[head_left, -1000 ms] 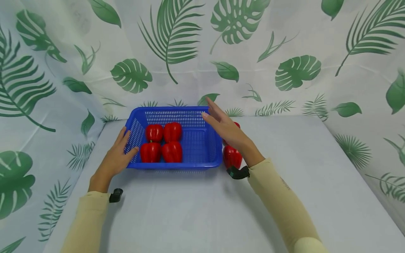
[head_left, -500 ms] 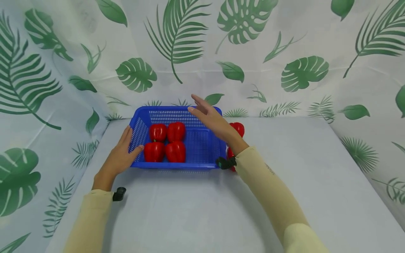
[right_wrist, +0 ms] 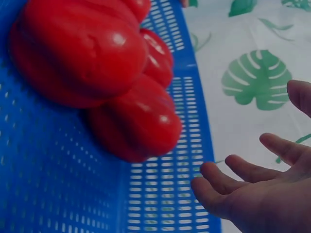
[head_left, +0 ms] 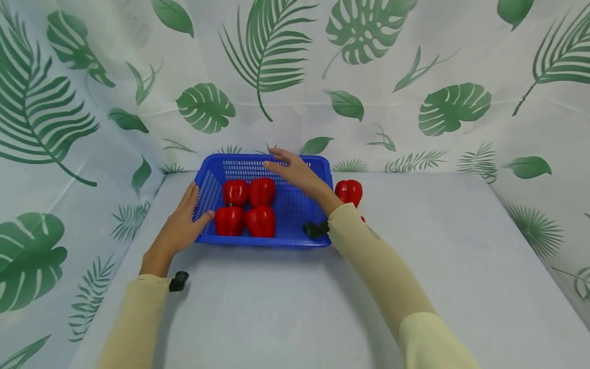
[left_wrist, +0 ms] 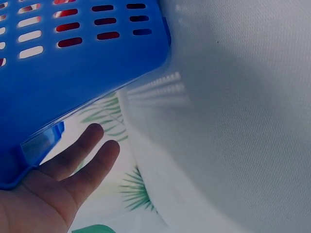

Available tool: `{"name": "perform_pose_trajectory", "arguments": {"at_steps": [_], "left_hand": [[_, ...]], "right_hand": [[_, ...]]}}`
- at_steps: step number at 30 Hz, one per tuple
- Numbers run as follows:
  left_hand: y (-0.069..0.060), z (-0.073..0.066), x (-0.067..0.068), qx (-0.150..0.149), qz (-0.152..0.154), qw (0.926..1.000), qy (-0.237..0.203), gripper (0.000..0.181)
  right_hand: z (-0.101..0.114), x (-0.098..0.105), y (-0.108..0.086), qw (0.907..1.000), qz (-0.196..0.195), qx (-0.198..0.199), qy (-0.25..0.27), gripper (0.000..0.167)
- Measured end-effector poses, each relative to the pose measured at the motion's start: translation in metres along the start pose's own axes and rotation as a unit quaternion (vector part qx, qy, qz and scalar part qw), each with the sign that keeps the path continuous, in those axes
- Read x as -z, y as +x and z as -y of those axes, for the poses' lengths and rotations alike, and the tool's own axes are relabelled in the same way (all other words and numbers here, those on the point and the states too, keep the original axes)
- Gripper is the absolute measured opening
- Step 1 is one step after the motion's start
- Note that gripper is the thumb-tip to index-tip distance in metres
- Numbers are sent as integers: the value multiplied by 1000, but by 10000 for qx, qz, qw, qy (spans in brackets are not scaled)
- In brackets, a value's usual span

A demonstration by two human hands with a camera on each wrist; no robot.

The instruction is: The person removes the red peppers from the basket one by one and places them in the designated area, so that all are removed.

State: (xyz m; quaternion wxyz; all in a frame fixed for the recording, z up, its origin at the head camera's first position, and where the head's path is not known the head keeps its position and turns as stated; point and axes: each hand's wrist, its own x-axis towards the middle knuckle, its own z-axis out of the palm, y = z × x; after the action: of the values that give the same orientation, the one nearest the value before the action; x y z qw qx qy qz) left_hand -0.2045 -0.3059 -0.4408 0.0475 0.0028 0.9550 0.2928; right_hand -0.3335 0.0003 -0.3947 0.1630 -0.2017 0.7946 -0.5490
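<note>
Several red bell peppers (head_left: 260, 222) lie in the left half of a blue perforated plastic basket (head_left: 295, 205). My left hand (head_left: 181, 225) rests at the basket's left rim, its thumb over the edge and its fingers extended along the outside. In the left wrist view, two straight fingers of the left hand (left_wrist: 63, 189) reach out beside the rim. My right hand (head_left: 297, 173) hovers above the back right part of the basket with nothing in it. In the right wrist view, the fingers of the right hand (right_wrist: 267, 189) are spread and loosely bent near the rim.
Another red bell pepper (head_left: 349, 191) stands on the white table (head_left: 258, 307) just right of the basket. A further red patch shows beside my right sleeve (head_left: 369, 256), mostly hidden. Behind the table hangs a leaf-patterned curtain (head_left: 295, 118).
My right hand has moved left and slightly down over the basket, uncovering the pepper at the back right. The left hand stays at the rim. The whole view has shifted slightly.
</note>
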Motion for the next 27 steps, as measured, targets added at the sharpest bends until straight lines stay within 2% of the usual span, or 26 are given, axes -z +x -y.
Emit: {"name": "perform_pose_trajectory", "arguments": {"at_steps": [5,14,21,27], "left_hand": [[1,-1,-1,-32,-18,10000,-40,93],[0,-2,-3,41,-12,10000,-26,94],[1,-1,-3,18,-27,10000,-77,94],[0,-1,-1,41,-45,9999,-100,94]], "right_hand": [[-6,-3,7,9995,50,-278,-136,67],[-22,-6,14,9981,258,-418,-365,63],[-37,-10,15,9930,698,-134,-941,64],[-39,-16,16,9891,1047,-114,-1032,69]]}}
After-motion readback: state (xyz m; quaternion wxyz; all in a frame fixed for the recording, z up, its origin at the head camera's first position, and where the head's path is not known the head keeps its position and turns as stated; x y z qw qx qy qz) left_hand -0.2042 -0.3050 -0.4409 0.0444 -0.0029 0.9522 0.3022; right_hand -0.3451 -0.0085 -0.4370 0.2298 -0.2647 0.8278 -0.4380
